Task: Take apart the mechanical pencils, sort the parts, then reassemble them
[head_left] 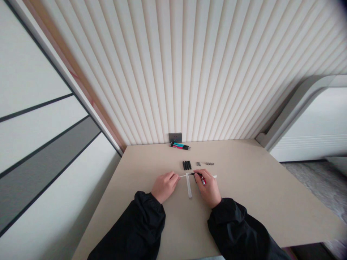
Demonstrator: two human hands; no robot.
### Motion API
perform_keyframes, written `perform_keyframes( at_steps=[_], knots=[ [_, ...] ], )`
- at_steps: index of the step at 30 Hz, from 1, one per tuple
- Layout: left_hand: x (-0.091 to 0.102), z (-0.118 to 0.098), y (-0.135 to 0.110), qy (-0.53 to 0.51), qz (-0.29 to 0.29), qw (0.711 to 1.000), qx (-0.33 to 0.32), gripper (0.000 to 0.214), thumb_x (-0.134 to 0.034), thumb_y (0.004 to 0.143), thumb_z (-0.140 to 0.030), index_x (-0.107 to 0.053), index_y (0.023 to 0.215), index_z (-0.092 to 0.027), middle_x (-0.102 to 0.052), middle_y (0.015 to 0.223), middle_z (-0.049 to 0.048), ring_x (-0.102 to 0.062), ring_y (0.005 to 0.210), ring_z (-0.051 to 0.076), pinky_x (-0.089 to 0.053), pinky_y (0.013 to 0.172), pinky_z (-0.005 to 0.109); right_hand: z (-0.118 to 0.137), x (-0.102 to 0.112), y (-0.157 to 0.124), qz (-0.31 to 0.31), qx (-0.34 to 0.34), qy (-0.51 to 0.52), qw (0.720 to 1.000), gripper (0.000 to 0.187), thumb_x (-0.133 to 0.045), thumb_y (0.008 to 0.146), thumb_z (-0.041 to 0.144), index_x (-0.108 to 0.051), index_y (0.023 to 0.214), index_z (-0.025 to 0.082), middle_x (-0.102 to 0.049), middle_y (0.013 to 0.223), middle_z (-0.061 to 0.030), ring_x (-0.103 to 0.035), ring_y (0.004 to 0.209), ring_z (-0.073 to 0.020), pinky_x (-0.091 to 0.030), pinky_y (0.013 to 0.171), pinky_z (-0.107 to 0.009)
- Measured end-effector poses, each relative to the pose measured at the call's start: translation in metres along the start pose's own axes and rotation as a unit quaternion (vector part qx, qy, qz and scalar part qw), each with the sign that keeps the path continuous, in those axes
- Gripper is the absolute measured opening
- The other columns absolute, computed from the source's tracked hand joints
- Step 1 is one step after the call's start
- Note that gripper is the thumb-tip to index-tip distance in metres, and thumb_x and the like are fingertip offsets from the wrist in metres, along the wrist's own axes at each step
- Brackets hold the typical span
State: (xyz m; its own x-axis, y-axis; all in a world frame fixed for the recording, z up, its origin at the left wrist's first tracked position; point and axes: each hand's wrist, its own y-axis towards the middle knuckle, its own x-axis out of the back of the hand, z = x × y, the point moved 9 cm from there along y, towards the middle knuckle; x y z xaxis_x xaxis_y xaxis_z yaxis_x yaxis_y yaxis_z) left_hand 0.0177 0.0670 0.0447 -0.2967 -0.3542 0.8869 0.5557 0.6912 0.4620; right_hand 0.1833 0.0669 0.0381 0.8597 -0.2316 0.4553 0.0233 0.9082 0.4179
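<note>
My left hand (pixel 165 186) is closed in a pinch on a thin white pen refill (pixel 183 176), which points right. In my right hand (pixel 208 187) is a pen (pixel 204 180) with a red barrel and a black front part, its narrow end pointing left. The refill's end and the pen's end are close together; whether they touch I cannot tell. Several white refills (pixel 189 187) lie side by side on the table between my hands. Just beyond them is a row of black rubber-like grips (pixel 187 165). Small metal parts (pixel 198 164) lie right of the grips.
More small metal pieces (pixel 209 164) lie in a row farther right. Small white parts (pixel 215 176) show partly behind my right hand. Blue and red pens (pixel 180 146) lie at the back of the beige table (pixel 244 202), below a dark wall socket (pixel 175 137) on the ribbed wall.
</note>
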Motion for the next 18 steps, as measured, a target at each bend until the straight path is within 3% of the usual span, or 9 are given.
perform_keyframes(
  at_steps=[15, 18],
  knots=[
    [-0.002, 0.001, -0.003, 0.009, 0.011, 1.0, -0.001, 0.028, -0.041, 0.098, -0.027, -0.06, 0.08, -0.019, -0.056, 0.071, 0.0017, -0.054, 0.06, 0.013, -0.037, 0.054, 0.025, 0.001, -0.01, -0.003, 0.041, 0.016, 0.008, 0.999, 0.02, -0.049, 0.091, 0.027, -0.067, 0.096, 0.021, -0.068, 0.089, -0.0053, -0.061, 0.078, -0.0183, -0.049, 0.072, -0.03],
    [-0.002, 0.002, -0.003, 0.004, 0.007, 1.0, 0.001, 0.027, -0.041, 0.098, -0.026, -0.06, 0.08, -0.019, -0.057, 0.071, 0.0017, -0.054, 0.06, 0.013, -0.038, 0.053, 0.025, 0.003, -0.006, -0.002, 0.021, 0.016, 0.008, 1.0, 0.022, -0.046, 0.092, 0.027, -0.067, 0.097, 0.021, -0.068, 0.091, -0.0064, -0.061, 0.079, -0.0189, -0.05, 0.072, -0.031]
  ],
)
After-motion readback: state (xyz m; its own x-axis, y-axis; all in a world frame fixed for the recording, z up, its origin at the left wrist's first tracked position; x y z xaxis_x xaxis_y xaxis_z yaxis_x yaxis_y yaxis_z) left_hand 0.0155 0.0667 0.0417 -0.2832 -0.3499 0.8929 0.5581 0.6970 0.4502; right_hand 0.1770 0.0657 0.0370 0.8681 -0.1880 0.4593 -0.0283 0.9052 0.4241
